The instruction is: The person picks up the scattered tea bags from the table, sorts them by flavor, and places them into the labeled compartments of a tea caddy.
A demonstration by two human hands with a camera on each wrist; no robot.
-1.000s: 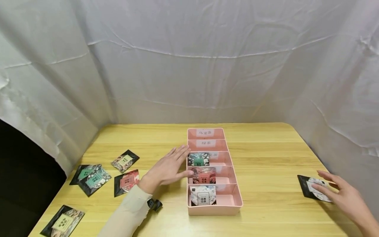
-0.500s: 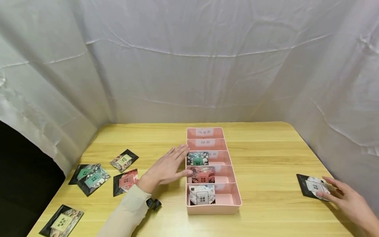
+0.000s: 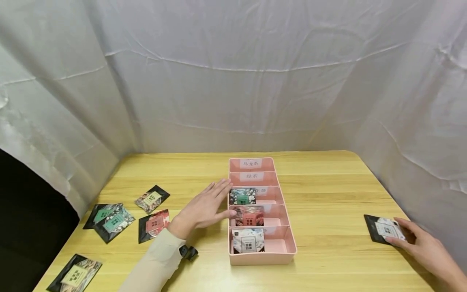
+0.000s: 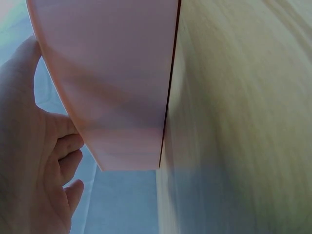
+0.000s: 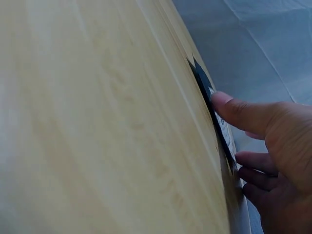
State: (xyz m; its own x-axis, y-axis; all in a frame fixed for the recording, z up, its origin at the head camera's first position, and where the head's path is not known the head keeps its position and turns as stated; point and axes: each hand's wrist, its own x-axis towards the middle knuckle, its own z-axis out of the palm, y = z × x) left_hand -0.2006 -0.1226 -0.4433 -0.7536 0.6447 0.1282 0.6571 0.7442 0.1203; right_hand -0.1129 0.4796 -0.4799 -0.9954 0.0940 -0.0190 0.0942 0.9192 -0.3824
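My left hand [image 3: 204,207] lies against the left side of a pink divided box [image 3: 263,259], fingers extended along its rim and the thumb over the edge. In the left wrist view, the fingertips meet the rim of the box's plain side wall [image 4: 112,83]. Far to the right, my right hand [image 3: 423,245] pinches a black-and-white tea sachet [image 3: 387,230] between thumb and fingers at its edges. The right wrist view shows this sachet [image 5: 207,90] nearly edge-on, low over the table, with the thumb on its near side.
Three box compartments hold sachets: green floral [image 3: 242,196], red [image 3: 249,216] and white [image 3: 249,241]. Loose on the table's left lie a yellow-label sachet [image 3: 152,198], a red one [image 3: 155,225], overlapping green ones [image 3: 114,223] and another yellow-label one [image 3: 74,273]. Grey curtains [image 3: 233,101] surround the table.
The right hand's fingers first lay over the sachet, drew back to its right side, then closed in on its edges. The left hand stays at the box.
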